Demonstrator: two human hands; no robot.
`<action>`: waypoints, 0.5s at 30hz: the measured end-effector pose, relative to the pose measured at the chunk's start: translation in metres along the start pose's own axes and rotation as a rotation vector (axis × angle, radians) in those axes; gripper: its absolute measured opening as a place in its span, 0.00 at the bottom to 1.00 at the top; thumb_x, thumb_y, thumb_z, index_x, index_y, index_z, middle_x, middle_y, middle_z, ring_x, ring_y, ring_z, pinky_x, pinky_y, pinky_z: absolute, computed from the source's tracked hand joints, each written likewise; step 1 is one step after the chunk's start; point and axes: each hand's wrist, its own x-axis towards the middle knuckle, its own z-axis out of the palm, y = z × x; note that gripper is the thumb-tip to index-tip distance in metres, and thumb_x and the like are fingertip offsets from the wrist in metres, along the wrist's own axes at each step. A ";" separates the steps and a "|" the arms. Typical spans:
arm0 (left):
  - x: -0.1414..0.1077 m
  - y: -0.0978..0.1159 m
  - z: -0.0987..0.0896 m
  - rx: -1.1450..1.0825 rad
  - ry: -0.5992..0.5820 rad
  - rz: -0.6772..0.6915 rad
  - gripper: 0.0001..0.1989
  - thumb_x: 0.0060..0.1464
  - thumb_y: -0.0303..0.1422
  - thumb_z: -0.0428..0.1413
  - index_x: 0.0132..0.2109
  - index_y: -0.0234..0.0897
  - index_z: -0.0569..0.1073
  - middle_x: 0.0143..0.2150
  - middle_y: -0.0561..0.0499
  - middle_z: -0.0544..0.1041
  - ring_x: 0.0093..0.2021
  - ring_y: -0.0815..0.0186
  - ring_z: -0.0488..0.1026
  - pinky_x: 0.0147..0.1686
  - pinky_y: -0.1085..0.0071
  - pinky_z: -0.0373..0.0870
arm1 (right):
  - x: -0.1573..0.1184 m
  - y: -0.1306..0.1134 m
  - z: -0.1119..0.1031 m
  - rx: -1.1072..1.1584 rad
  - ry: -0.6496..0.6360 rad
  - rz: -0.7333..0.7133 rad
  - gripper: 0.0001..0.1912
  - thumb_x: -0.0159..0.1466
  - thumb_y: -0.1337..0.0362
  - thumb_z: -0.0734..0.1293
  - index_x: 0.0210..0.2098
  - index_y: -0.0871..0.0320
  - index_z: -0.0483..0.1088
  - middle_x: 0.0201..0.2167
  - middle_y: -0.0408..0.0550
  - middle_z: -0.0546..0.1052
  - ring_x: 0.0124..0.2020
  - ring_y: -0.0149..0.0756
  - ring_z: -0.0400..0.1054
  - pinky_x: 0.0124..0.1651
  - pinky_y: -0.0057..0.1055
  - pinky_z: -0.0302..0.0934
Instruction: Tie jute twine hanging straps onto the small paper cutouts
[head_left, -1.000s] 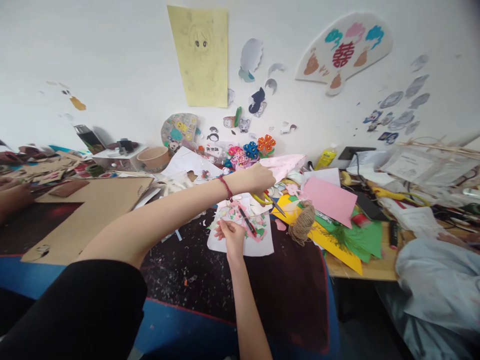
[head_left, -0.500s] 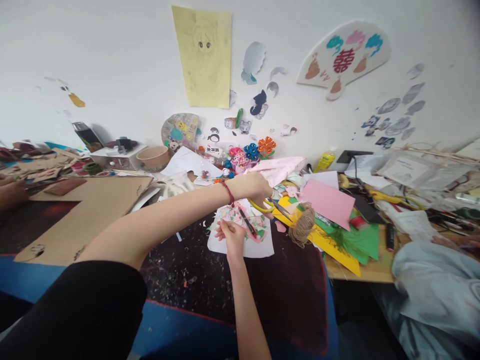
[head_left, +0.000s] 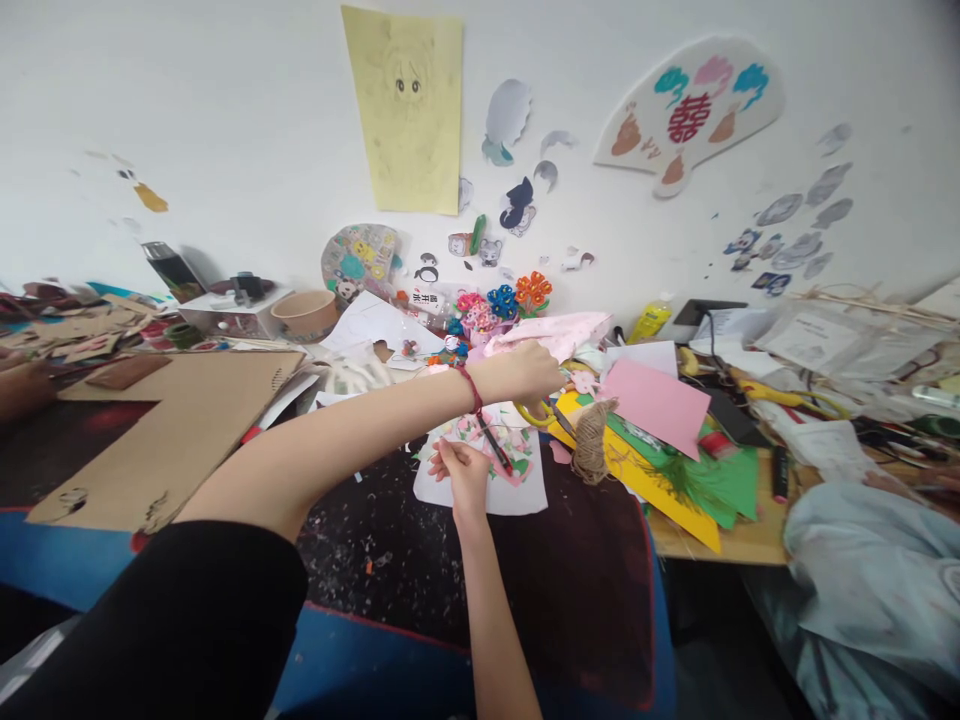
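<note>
My left hand (head_left: 529, 375), reaching across to the right over the desk, is closed with the knuckles up. Yellow-handled scissors (head_left: 534, 412) show under it, blades pointing right, and its fingers seem wrapped on them, though partly hidden. Right beside the blades is a ball of brown twine (head_left: 594, 445). Lower and nearer, my right hand (head_left: 461, 470) is closed in a pinch, a thin strand of twine appearing to run from it toward my left hand. Below both hands lies a white sheet with pink and green flower pieces (head_left: 529, 490), a black-and-red pen (head_left: 496, 450) on it.
Yellow, green and pink paper (head_left: 656, 405) is piled at the right. Brown cardboard (head_left: 217, 420) covers the left side. Bead flowers (head_left: 532, 292) stand by the wall. Another person's sleeve (head_left: 870, 560) is at the right edge, and another person's hand (head_left: 22, 395) at the left.
My left hand and the scissors have shifted a little to the right. The twine ball has turned and moved slightly left. My right hand has barely moved.
</note>
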 end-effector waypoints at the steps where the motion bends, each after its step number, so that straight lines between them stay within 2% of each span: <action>1: 0.000 -0.002 0.000 0.006 -0.011 -0.002 0.21 0.51 0.47 0.65 0.45 0.34 0.82 0.40 0.36 0.84 0.43 0.49 0.81 0.35 0.65 0.66 | 0.000 0.000 0.000 0.002 -0.001 0.000 0.19 0.54 0.51 0.75 0.28 0.64 0.78 0.19 0.46 0.76 0.17 0.30 0.69 0.21 0.27 0.60; 7: -0.003 -0.006 -0.002 0.026 -0.062 0.008 0.19 0.51 0.46 0.64 0.41 0.34 0.83 0.39 0.37 0.84 0.40 0.49 0.81 0.34 0.64 0.65 | -0.001 -0.001 0.000 0.000 -0.002 -0.006 0.19 0.54 0.50 0.75 0.28 0.64 0.78 0.19 0.46 0.77 0.16 0.30 0.68 0.21 0.27 0.60; 15: -0.003 -0.003 0.000 0.046 -0.002 0.012 0.18 0.50 0.45 0.66 0.40 0.34 0.83 0.38 0.36 0.84 0.41 0.50 0.81 0.35 0.65 0.64 | -0.001 -0.001 0.000 0.002 0.001 -0.013 0.19 0.55 0.52 0.75 0.28 0.64 0.78 0.19 0.46 0.76 0.16 0.30 0.68 0.21 0.27 0.60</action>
